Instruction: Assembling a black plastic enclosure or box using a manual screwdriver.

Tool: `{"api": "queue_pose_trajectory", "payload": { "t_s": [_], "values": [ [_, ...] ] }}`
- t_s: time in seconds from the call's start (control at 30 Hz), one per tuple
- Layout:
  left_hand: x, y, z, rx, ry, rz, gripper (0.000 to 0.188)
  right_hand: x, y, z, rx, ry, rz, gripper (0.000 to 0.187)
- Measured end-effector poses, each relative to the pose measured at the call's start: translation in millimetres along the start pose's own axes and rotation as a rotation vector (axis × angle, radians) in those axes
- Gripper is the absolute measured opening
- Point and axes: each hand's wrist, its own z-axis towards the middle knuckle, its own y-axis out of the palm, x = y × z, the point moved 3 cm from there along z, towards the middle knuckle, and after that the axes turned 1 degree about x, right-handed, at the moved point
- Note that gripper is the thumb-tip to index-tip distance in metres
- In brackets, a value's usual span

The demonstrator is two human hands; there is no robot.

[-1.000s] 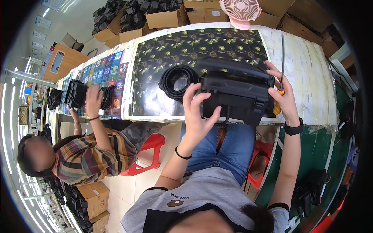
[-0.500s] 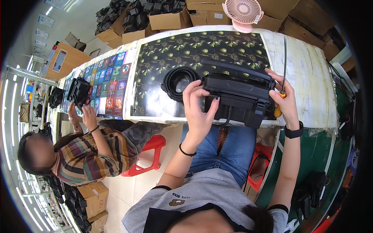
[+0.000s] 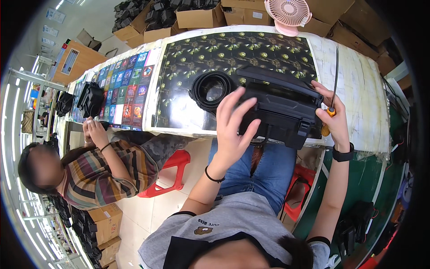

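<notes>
A black plastic case (image 3: 289,109) with a raised lid (image 3: 273,80) and a side latch (image 3: 304,127) stands at the table's near edge in front of me. My right hand (image 3: 335,117) grips its right end, fingers behind and thumb in front. Tucked in that same hand is a screwdriver (image 3: 331,111) with a yellow-orange handle, its long shaft pointing away from me. At the case's left end my left hand (image 3: 234,127) is open, its fingers spread and slightly blurred; whether they touch the case I cannot tell. Left of the case lies a coil of black corrugated tube (image 3: 210,91).
A dark patterned mat (image 3: 179,107) covers this part of the white table (image 3: 358,98). A pink fan (image 3: 288,15) stands at the far edge, with cardboard boxes (image 3: 201,18) behind. To the left, a co-worker (image 3: 107,166) sits near another black case (image 3: 90,99).
My left hand has come off the case's front edge and its fingers have spread. My right hand still holds the case and screwdriver. The co-worker's hands have drawn together, lower than their case.
</notes>
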Motion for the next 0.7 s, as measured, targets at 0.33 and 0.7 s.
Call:
{"api": "queue_pose_trajectory", "payload": {
  "t_s": [0.33, 0.7],
  "values": [
    [-26.9, 4.6, 0.1, -0.136, 0.289, 0.188, 0.061, -1.9, -0.1, 0.2, 0.052, 0.111, -0.007, 0.052],
    [-26.6, 1.1, 12.4, -0.308, 0.247, 0.003, 0.094, -27.5, -4.0, -11.0, 0.352, -0.196, -0.267, 0.014]
  ]
}}
